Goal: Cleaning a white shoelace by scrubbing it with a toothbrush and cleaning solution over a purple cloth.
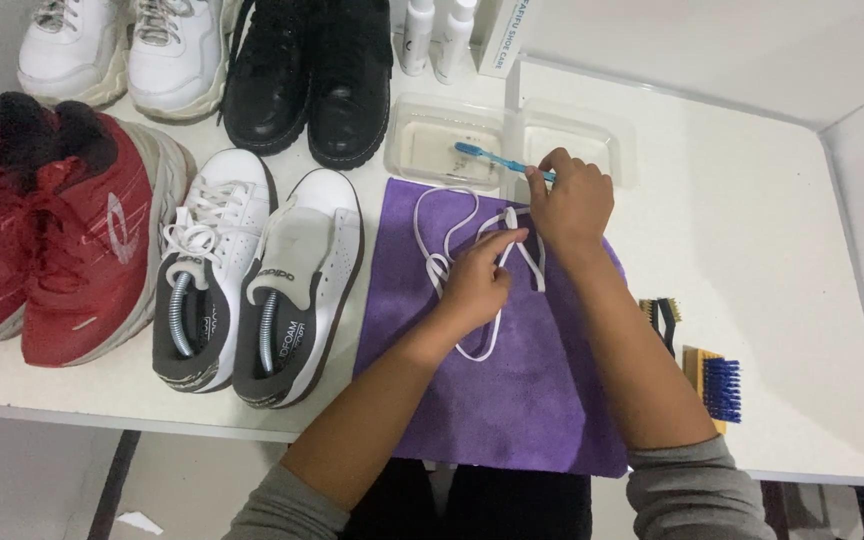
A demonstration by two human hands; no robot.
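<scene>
white shoelace (449, 262) lies looped on a purple cloth (512, 390), pinched by the left hand (474, 285). just above that grip, the right hand (572, 200) is closed on a blue toothbrush (492, 157).

White table (782, 230): shoes (252, 275), purple cloth (522, 390), brushes (712, 380).

A shoe-cleaning station: paired shoes (207, 265), brushes (714, 383) (bottles (435, 35) too) on a white table (752, 250).

There are eight shoes: two red shoes (62, 230), four white shoes (252, 280) and two black shoes (312, 75), plus one purple cloth (532, 400), one white lace (442, 225), two bottles (435, 35), one toothbrush (487, 156) and two brushes (712, 385).
</scene>
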